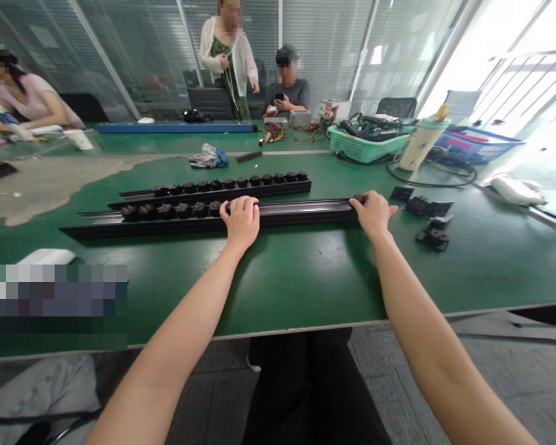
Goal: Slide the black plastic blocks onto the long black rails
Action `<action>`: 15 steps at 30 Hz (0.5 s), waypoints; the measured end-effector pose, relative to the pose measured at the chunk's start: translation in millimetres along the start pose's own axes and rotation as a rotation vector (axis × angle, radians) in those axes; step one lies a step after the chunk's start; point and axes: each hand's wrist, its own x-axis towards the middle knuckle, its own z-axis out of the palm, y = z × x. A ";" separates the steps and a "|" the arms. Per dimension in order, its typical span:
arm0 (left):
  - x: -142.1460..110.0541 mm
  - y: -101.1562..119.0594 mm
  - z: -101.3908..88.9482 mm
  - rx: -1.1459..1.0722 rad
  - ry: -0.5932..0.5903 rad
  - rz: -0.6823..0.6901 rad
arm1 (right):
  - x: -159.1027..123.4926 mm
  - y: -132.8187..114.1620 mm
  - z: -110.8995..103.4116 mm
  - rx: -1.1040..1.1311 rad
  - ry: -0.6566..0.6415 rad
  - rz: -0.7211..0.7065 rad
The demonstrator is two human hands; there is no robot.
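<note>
A long black rail (301, 209) with a shiny inner channel lies across the green table in front of me. Along its left half sits a row of black round modules with metal-looking tops (182, 211). Curled over the rail's middle, beside the last module of that row, is my left hand (242, 222). My right hand (374, 214) closes at the rail's right end, its thumb and fingers on a small black module (359, 199) that they partly cover. Just behind lies a second black rail (278, 188), carrying a similar row of modules (241, 182).
Several loose black pieces (433, 228) lie right of my right hand. Farther back are grey gloves (207, 157), a green basket (368, 147) of cables, a pale cylinder (419, 145) and a blue basket (486, 145). Three people are beyond the table (301, 278).
</note>
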 end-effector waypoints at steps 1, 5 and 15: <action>0.1 0.1 -0.1 -0.002 0.000 0.001 | -0.1 -0.4 -0.3 0.004 -0.003 0.005; 0.2 0.4 -0.7 -0.001 -0.002 0.004 | -1.6 -2.4 -1.6 0.010 -0.004 0.015; 0.0 1.3 -1.3 0.020 -0.004 0.006 | -4.0 -4.5 -4.4 0.019 0.000 0.053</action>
